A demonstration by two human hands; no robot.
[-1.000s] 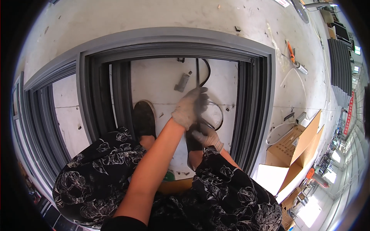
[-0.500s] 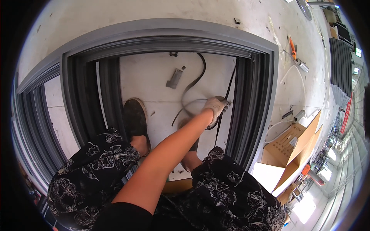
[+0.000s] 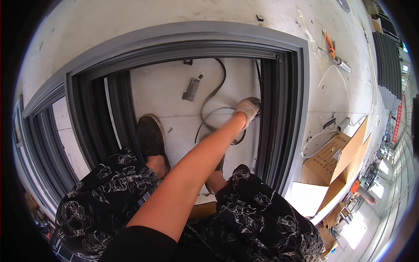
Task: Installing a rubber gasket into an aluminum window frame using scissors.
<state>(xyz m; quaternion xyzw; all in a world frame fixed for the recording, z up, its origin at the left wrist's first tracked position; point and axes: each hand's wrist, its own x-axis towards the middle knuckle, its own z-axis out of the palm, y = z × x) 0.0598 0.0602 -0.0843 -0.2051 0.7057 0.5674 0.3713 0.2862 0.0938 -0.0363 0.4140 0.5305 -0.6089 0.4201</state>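
Note:
My left hand (image 3: 248, 112), in a pale glove with dark fingertips, reaches across to the inner right side of a dark grey metal frame (image 3: 192, 37). Its fingers are closed at the inner edge, around a narrow black rubber strip (image 3: 258, 72) that runs down from the upper right corner; the fingertips are partly hidden. More of this flat strip curls over the floor inside the frame as a loose loop (image 3: 212, 92), left of the hand. A small grey block-like tool (image 3: 191, 90) with a dark knob lies beside the loop. My right hand is out of sight.
My dark shoe (image 3: 150, 133) stands inside the frame; the other is mostly behind my arm. More frame profiles (image 3: 43, 135) stand at left. Outside, right, are an orange-handled tool (image 3: 329, 46), a silver cylinder (image 3: 342, 65) and an open cardboard box (image 3: 327, 159).
My left hand has moved slightly up and right, against the frame's inner side. The strip that hung free across the floor by the hand now lies closer along that side.

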